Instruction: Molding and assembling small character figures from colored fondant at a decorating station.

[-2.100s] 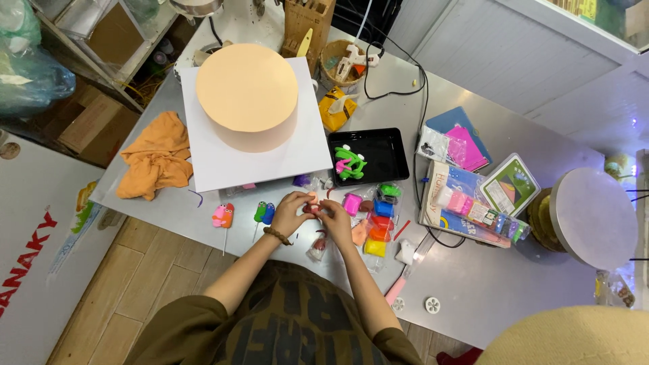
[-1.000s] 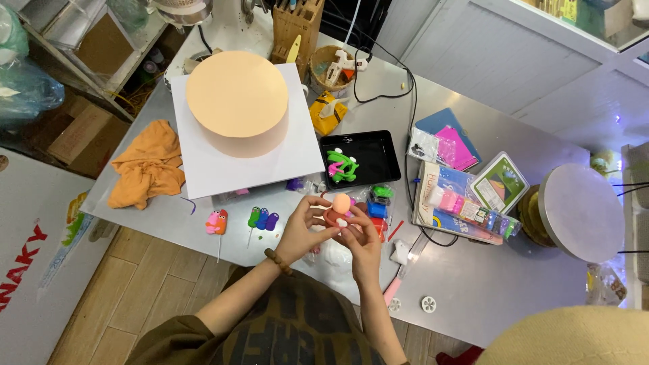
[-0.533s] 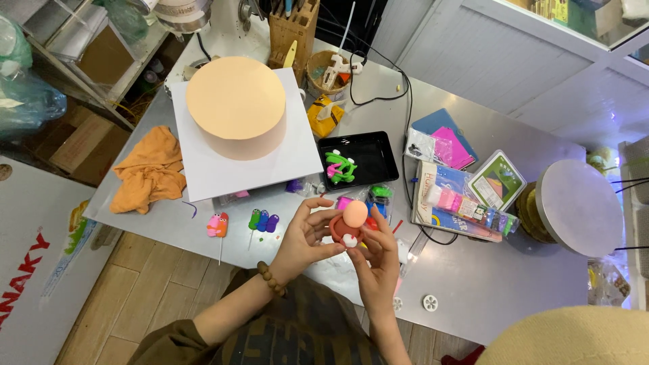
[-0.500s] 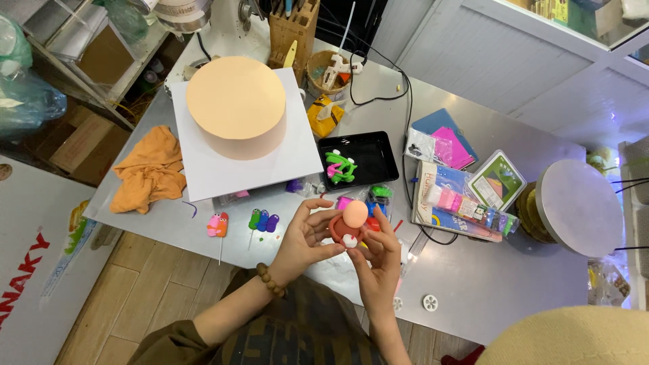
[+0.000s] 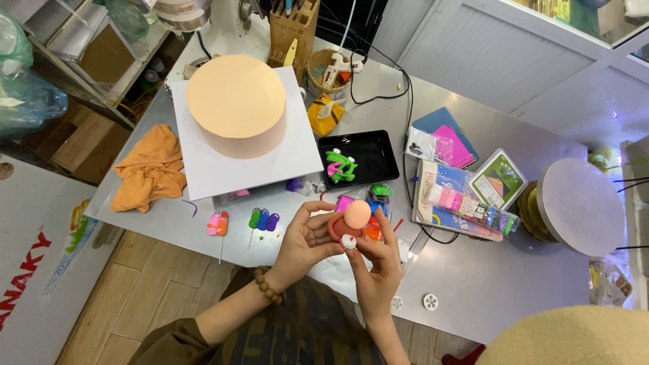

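Left hand (image 5: 305,242): fingers curled, cradling the clay figure (image 5: 350,225) above the counter (image 5: 487,284).
Right hand (image 5: 378,260): fingertips pinching it for shaping.

Colours we see on the table

We see a peach cake (image 5: 236,101), an orange cloth (image 5: 152,169), a black tray (image 5: 368,157), and a peach-and-red clay figure (image 5: 351,222).

Brown wooden bead bracelet (image 5: 265,288) at the left wrist, olive-brown sleeve (image 5: 177,339), dark patterned garment below.
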